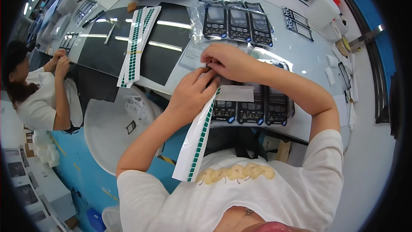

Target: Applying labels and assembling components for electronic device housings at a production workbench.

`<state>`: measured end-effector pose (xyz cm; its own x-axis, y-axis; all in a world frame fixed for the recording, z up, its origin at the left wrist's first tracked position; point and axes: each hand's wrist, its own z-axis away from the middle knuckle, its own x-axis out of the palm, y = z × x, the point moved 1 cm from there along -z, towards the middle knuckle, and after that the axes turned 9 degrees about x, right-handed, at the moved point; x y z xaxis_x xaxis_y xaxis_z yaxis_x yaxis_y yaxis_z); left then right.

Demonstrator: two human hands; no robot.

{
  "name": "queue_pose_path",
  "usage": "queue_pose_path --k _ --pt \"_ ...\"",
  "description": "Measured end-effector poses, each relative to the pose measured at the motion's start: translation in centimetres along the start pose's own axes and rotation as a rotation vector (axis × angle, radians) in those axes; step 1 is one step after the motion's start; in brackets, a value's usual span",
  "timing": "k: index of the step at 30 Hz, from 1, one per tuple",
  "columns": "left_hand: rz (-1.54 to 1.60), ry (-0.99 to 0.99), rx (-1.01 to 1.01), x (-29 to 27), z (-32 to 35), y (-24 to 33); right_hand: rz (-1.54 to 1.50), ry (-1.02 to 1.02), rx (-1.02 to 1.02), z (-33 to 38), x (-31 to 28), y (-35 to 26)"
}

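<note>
My left hand is closed on a white backing strip with a row of small green stickers, which hangs down past the table edge in front of my chest. My right hand meets the left fingertips, its thumb and fingers pinched together. A small dark bit shows between the two hands, but the fingers hide what it is. Beneath and just right of the hands lie several black rectangular panels with window openings and blue tabs. A blank pale strip lies across them.
Farther back sit more black panels on clear plastic. A banded bundle of green-sticker strips rests on a black mat, near tweezers. Below the table's left edge stands a round white tub. A co-worker sits at far left.
</note>
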<state>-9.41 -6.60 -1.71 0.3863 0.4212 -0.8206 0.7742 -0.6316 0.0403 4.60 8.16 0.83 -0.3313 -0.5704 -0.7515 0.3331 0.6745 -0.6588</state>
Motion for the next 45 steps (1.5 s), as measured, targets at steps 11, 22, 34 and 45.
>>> queue_pose_path --k 11,22,34,45 --pt "-0.003 0.044 -0.032 0.4 0.1 0.2 0.138 0.008 -0.286 0.7 0.2 0.9" --pt "0.155 0.239 -0.163 1.0 0.0 -1.1 -0.060 0.067 -0.155 3.7 -0.1 0.5" --pt "0.400 0.067 -0.306 -0.5 -0.9 -1.5 0.106 0.180 0.269 14.1 -7.3 4.2" --pt "1.212 0.012 -0.530 -2.1 -4.8 -2.6 0.537 0.323 -0.040 18.5 -5.5 4.1"
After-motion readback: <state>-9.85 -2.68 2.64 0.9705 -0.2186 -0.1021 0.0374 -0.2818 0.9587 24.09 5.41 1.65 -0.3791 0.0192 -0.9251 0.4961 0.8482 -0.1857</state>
